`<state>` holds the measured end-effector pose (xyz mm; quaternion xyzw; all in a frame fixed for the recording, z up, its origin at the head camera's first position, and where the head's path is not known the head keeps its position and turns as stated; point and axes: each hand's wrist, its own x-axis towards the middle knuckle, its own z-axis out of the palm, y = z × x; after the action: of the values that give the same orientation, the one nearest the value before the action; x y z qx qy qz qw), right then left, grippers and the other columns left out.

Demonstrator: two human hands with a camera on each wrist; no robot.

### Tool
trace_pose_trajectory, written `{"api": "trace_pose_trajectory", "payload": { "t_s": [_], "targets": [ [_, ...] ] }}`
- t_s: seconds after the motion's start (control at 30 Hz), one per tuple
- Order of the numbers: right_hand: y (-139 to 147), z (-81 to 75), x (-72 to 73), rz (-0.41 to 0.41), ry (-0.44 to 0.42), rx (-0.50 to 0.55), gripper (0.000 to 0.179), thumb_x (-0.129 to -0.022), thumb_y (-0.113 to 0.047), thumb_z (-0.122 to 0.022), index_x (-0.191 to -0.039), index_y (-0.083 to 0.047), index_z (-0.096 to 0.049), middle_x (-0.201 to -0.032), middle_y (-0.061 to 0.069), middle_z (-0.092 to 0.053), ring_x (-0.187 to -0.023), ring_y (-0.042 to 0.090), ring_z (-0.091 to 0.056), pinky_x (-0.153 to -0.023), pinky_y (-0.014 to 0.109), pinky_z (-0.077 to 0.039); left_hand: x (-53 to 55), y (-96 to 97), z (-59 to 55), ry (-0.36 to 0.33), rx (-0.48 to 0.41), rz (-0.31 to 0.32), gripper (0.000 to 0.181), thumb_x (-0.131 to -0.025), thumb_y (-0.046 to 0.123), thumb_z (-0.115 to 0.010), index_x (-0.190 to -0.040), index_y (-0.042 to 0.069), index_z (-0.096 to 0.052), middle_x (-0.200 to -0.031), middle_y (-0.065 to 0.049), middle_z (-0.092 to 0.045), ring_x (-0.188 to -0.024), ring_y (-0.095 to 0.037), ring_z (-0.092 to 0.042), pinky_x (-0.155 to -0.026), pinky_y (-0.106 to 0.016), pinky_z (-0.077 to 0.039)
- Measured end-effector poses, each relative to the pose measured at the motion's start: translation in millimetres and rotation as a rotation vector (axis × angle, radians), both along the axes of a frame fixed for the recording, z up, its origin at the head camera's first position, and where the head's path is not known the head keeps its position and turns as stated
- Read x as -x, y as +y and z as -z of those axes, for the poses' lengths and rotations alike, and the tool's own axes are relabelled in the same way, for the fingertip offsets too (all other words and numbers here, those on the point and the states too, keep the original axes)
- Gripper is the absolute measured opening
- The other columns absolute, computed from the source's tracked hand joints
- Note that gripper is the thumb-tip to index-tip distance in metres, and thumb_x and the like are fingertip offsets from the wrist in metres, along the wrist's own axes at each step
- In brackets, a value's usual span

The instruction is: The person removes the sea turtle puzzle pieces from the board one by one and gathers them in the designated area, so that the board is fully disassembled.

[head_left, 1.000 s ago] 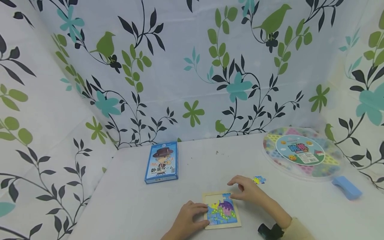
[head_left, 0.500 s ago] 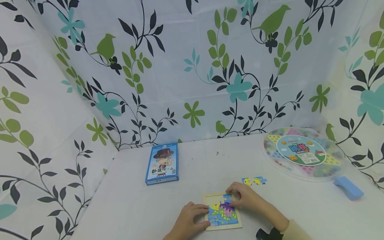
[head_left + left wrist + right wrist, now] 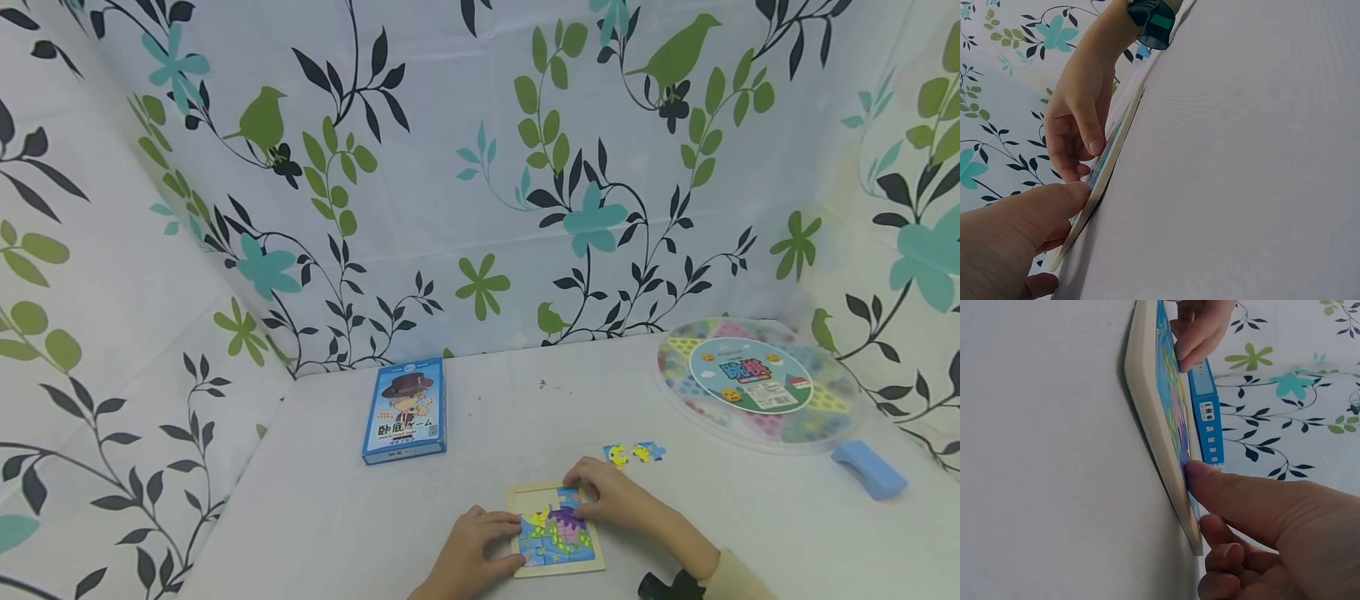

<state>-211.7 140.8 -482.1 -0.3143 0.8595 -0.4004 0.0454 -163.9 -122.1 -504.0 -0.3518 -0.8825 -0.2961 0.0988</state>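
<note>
A small jigsaw puzzle (image 3: pixel 558 533) in a pale wooden frame lies on the white table, showing purple, green, yellow and blue picture pieces. Along its top left, bare backing shows. My left hand (image 3: pixel 474 550) holds the frame's left side, thumb low and fingers higher up; in the left wrist view the thumb (image 3: pixel 1054 203) lies on its edge. At the upper right corner is my right hand (image 3: pixel 618 500). Its thumb (image 3: pixel 1235 494) presses on the purple part in the right wrist view, while the curled fingers sit by the frame's edge. Two loose puzzle pieces (image 3: pixel 648 452) lie behind the right hand.
A blue card-game box (image 3: pixel 406 410) lies at the back left. At the back right is a round, clear-lidded board-game set (image 3: pixel 757 383), with a light blue block (image 3: pixel 868 469) in front of it. Patterned cloth (image 3: pixel 480 167) hangs behind the table.
My right hand has come down and slightly left onto the puzzle's upper right corner, uncovering a second loose piece behind it. My left hand has stayed at the frame's left side.
</note>
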Motion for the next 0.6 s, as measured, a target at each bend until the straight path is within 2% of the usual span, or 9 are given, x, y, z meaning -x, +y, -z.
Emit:
{"api": "trace_pose_trajectory", "payload": {
  "t_s": [0.17,0.43,0.6],
  "targets": [
    [-1.2,-1.3,-1.7,-0.02,0.004,-0.016,0.028,-0.078,-0.015,-0.069,-0.101,-0.005,-0.058,-0.094,-0.004,-0.051,-0.078,0.01,-0.046,-0.067,0.025,-0.042,0.8,-0.5,1.4,-0.003,0.005,0.001,0.033,-0.08,0.04,-0.064,-0.098,0.012,-0.068,-0.105,0.009,-0.061,-0.082,-0.003,-0.046,-0.072,-0.024,-0.039],
    [-1.7,-3.7,-2.0,0.003,0.063,-0.062,0.031,-0.075,-0.023,-0.071,-0.1,-0.009,-0.059,-0.096,-0.005,-0.054,-0.084,0.012,-0.049,-0.073,0.029,-0.043,1.2,-0.3,2.4,0.007,0.004,-0.002,0.034,-0.08,0.04,-0.064,-0.098,0.012,-0.068,-0.105,0.009,-0.061,-0.083,-0.002,-0.047,-0.072,-0.024,-0.039],
    [-2.4,-4.5,-1.3,0.003,0.072,-0.079,0.03,-0.074,-0.021,-0.073,-0.098,-0.008,-0.06,-0.095,-0.004,-0.055,-0.085,0.013,-0.051,-0.074,0.03,-0.043,0.7,-0.4,1.7,0.007,0.003,0.001,0.034,-0.08,0.04,-0.064,-0.098,0.012,-0.068,-0.105,0.009,-0.061,-0.082,-0.003,-0.047,-0.071,-0.023,-0.039]
  ]
}}
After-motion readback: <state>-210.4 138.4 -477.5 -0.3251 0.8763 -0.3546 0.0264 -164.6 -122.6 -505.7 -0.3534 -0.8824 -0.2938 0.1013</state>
